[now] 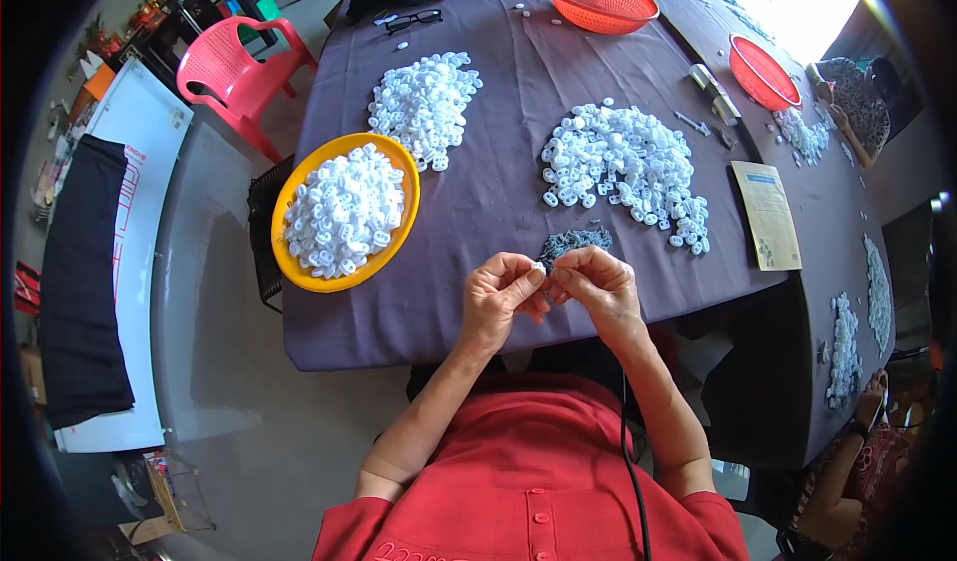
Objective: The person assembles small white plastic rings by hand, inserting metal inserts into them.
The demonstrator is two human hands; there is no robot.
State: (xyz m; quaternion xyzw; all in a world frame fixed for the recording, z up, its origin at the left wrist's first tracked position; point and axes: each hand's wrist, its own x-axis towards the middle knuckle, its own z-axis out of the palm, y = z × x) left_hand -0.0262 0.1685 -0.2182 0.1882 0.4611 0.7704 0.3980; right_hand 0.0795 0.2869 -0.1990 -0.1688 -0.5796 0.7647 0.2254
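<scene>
Near the table's front edge, my left hand (pixel 498 297) pinches a small white plastic piece (pixel 539 266) between thumb and fingers. Close beside it, my right hand (pixel 606 292) is closed in a pinch, its fingertips meeting the left ones. Whatever the right fingers hold is too small to make out. Just beyond both hands lies a little heap of thin dark grey parts (pixel 578 243), partly hidden by them. Behind that spreads a loose pile of white oval plastic pieces (pixel 623 157), many with holes. To the left, a yellow-orange dish (pixel 411 202) is heaped with similar white pieces.
Another white pile (pixel 427 98) sits behind the dish, near glasses (pixel 414 20). Red baskets (pixel 603 5) stand farther back. A tan packet (pixel 766 214) lies at the right edge. Two other people work at the right, one's arm (pixel 840 471) showing. A red chair (pixel 234 68) stands left.
</scene>
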